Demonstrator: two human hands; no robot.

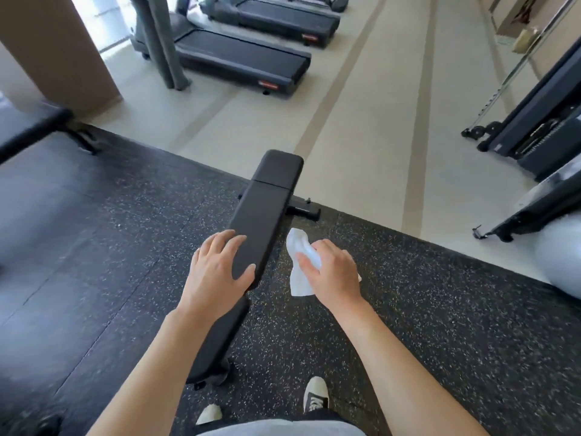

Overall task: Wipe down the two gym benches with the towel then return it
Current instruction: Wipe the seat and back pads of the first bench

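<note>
1. my left hand [217, 272] is flat on the near part of the black gym bench [261, 215], fingers spread and relaxed over the left edge of the pad, not gripping anything.
2. my right hand [333, 272] is just off the right side of that bench, fingers curled round the white towel [301, 269], which is bunched up with a bit sticking out the top and a flap hanging below. it's over the floor, not touching the pad.
3. the bench runs away from me at a slight tilt to the right, flat, with a seam between the long pad and the short far pad. its foot bar [303, 209] pokes out on the right.
4. second bench [28, 130] is way off at the left edge, blurry, well apart from this one.
5. i'm standing on the speckled rubber floor [408, 309], my shoes [316, 394] showing at the bottom.
6. further out on the pale floor there are two treadmills [242, 58] side by side, and some dark machine frame [534, 127] on the right.
</note>
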